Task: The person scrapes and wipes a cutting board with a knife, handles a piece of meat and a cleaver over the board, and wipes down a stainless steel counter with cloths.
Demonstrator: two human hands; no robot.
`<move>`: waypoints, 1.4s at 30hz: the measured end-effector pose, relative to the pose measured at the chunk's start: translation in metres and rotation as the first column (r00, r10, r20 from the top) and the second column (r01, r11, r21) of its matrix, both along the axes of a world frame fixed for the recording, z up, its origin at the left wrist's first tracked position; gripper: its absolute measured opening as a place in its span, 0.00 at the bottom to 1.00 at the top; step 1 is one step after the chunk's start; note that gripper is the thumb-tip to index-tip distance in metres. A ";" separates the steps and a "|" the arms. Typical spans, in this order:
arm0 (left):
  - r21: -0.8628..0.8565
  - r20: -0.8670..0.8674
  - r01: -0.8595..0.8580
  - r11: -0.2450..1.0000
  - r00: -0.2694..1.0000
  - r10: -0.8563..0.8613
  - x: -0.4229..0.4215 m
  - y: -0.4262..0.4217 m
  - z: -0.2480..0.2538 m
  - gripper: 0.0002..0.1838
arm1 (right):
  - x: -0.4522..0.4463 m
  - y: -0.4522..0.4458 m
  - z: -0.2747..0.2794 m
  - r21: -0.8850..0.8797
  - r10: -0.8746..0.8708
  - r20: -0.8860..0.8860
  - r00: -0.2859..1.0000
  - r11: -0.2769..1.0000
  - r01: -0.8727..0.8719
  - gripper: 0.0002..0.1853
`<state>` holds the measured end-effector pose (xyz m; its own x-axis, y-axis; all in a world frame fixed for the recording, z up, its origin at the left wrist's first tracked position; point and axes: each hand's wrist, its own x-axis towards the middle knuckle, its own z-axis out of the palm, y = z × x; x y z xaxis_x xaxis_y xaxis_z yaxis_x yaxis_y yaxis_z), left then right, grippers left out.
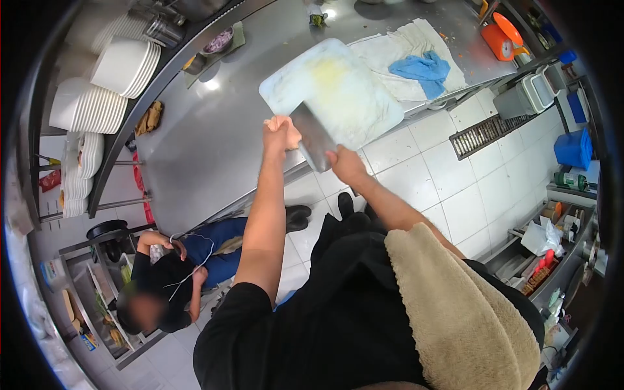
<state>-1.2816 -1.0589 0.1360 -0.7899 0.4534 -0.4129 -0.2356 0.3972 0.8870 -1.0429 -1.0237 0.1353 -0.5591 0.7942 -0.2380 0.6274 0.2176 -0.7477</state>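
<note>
My left hand (275, 132) is closed on a pinkish cloth (290, 133) at the near left corner of the white cutting board (351, 97). In my right hand (348, 165) is the handle end of a wide-bladed cleaver (312, 135). The blade points up and left, its far end over the board's near edge, close beside the cloth. Whether cloth and blade touch, I cannot tell. Yellow stains mark the upper middle of the board.
A white towel (390, 78) with a blue cloth (422, 70) lies right of the board. An orange scale (498, 43) stands at the far right. Stacked white dishes (127, 65) fill the left shelf. Another person (162, 286) is at the lower left.
</note>
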 end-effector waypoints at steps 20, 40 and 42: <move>0.004 -0.035 -0.012 1.000 0.999 0.012 0.025 -0.012 0.007 0.30 | 0.010 -0.004 0.025 -0.092 0.102 0.025 0.994 0.991 -0.100 0.22; 0.057 0.022 0.050 0.997 0.998 -0.052 0.059 -0.038 0.005 0.30 | 0.045 -0.030 0.006 -0.064 0.052 -0.004 0.999 0.997 -0.052 0.21; 0.137 0.098 0.099 0.986 0.989 -0.113 0.055 -0.046 0.008 0.33 | 0.048 -0.022 0.020 -0.101 0.052 -0.031 0.998 0.993 -0.054 0.22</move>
<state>-1.2262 -1.1053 0.1439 -0.6901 0.5880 -0.4221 -0.2929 0.3064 0.9057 -0.9945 -1.0458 0.1555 -0.6074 0.7357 -0.2997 0.5956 0.1721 -0.7846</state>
